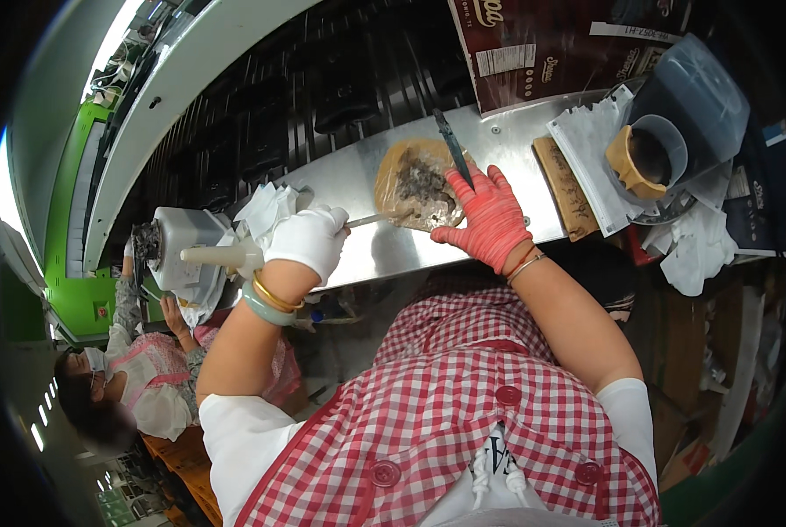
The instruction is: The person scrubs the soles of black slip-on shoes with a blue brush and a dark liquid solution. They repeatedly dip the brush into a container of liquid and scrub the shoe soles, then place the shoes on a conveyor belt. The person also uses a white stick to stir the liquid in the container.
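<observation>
Pressing a round tan pad (pixel 415 182) onto the steel table (pixel 358 176), the red-gloved right hand (pixel 490 215) grips a dark blade (pixel 453 147); the white-gloved left hand (pixel 310 239) clasps a thin tool (pixel 371 219), which might slip and tear it.

Factory production line, by the look of it: long stainless steel workbench (pixel 498 140) beside a dark roller conveyor (pixel 323 97), green machinery (pixel 68 202) along the left, cardboard cartons (pixel 551 44) stacked behind. Second seated worker (pixel 138 378) in matching checked apron, gloves worn at the bench.
</observation>
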Motion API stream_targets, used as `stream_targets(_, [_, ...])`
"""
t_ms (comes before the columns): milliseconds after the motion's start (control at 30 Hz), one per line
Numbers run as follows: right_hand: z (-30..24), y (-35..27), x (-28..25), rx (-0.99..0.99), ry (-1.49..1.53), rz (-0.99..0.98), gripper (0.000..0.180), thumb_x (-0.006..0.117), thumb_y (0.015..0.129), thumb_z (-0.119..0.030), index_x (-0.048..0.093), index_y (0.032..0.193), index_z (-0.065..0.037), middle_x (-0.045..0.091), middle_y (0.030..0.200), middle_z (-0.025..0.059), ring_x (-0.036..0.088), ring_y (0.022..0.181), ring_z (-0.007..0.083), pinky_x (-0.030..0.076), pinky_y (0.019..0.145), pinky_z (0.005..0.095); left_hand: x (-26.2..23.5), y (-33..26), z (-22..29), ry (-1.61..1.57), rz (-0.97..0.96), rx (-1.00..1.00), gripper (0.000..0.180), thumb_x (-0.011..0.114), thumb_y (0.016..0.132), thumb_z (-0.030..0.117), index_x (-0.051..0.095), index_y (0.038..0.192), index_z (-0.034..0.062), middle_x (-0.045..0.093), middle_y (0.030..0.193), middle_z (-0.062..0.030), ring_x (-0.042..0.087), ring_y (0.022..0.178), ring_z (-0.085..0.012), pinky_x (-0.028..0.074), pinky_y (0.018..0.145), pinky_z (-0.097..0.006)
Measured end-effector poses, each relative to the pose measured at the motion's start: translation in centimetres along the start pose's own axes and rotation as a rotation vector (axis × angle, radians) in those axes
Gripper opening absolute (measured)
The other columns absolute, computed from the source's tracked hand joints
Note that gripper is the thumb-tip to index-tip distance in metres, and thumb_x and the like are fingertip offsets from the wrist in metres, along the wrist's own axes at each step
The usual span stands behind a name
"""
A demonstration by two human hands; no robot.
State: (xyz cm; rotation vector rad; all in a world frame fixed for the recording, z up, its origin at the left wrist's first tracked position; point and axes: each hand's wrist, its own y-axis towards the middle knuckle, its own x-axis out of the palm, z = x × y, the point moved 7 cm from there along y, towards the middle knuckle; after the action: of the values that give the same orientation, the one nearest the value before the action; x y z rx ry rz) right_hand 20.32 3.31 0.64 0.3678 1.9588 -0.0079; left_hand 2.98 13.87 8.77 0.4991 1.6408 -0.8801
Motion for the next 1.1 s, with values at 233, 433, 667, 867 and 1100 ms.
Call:
stream_targets(233, [-0.2,0.0,0.0,-0.013,0.023,-0.007,0.086,0.063,0.068,-0.061,0.043,0.131,-0.006,0.039,0.135,0.019,0.039,0.125,0.0256,0.016,0.111,0.0421,2.8,1.8,-2.1,-0.187,-0.28,-0.089,0.034,0.044,0.09,0.034,0.065,0.099,0.0092,0.065,0.087,-0.0171,0.062,0.079,-0.0337,0.048,0.072,-0.042])
stream_targets(433, [0.1,0.0,0.2,-0.013,0.034,-0.021,0.086,0.063,0.068,-0.06,0.042,0.132,-0.006,0.039,0.136,0.0185,0.039,0.126,0.0251,0.015,0.111,0.0423,2.3,1.3,-1.6,-0.132,-0.129,-0.11,0.028,0.049,0.088,0.032,0.065,0.091,0.0095,0.064,0.079,-0.0145,0.061,0.073,-0.0318,0.048,0.066,-0.043])
stream_targets(667, [0.1,-0.1,0.3,-0.015,0.054,-0.007,0.086,0.064,0.068,-0.059,0.042,0.132,-0.006,0.038,0.136,0.0169,0.039,0.126,0.0245,0.015,0.111,0.0423,3.6,-2.0,0.7,0.25,0.366,0.197,0.012,0.058,0.082,0.021,0.052,0.079,0.0112,0.054,0.062,-0.0068,0.056,0.059,-0.0254,0.045,0.05,-0.04])
stream_targets(867, [0.2,-0.1,0.3,-0.01,0.039,-0.02,0.086,0.063,0.068,-0.06,0.042,0.132,-0.007,0.038,0.136,0.0169,0.039,0.125,0.0241,0.015,0.111,0.042,7.1,-3.0,-0.4,0.26,0.35,0.132,0.011,0.056,0.084,0.02,0.049,0.083,0.0106,0.054,0.064,-0.0065,0.057,0.058,-0.0262,0.045,0.048,-0.039])
stream_targets(1100, [0.1,0.0,0.2,-0.006,0.03,-0.02,0.086,0.063,0.068,-0.06,0.042,0.132,-0.007,0.038,0.136,0.0167,0.038,0.126,0.0242,0.016,0.111,0.0421,6.5,-3.3,-0.6,0.21,0.271,0.1,0.012,0.054,0.085,0.022,0.049,0.085,0.0114,0.056,0.063,-0.0075,0.058,0.058,-0.0268,0.045,0.048,-0.04])
